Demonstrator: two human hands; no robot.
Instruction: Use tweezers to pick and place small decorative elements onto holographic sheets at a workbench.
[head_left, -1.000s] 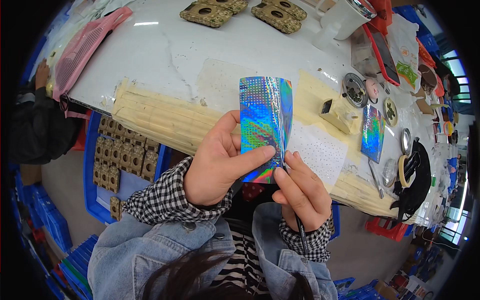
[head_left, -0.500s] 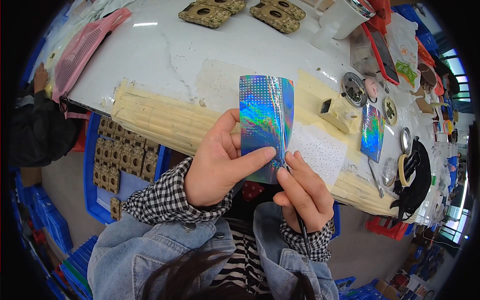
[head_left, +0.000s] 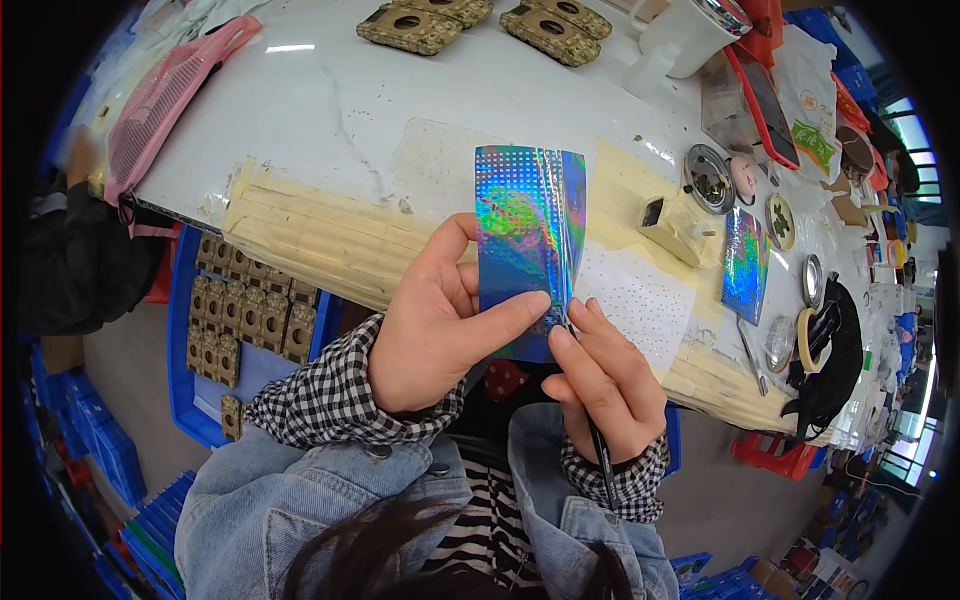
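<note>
A shiny blue holographic sticker sheet [head_left: 522, 235], with rows of small squares on its upper left, is raised upright above the table's near edge. My left hand [head_left: 425, 335] grips its lower left side, thumb on the front and fingers behind. Pinched in my right hand [head_left: 612, 385] is a slim dark pen-like tool [head_left: 601, 460]. Its thin metal tip meets the sheet's lower right, close to my left thumb; the exact kind of tool is unclear. Behind my hands, a white sheet dotted with tiny specks [head_left: 640, 300] lies on the table.
Camouflage-patterned toy tank hulls [head_left: 410, 28] sit at the far edge, and several more fill a blue tray [head_left: 185, 390] below left. To the right are a tape-wrapped block [head_left: 680, 230], a second holographic sheet [head_left: 745, 265] and a silver tool [head_left: 751, 357]. Another person's dark sleeve [head_left: 90, 260] shows far left.
The sticker sheet has shifted slightly up and left, and its reflections differ. My right fingers have moved a little with the tool tip. The other person's hand at far left has moved and blurred.
</note>
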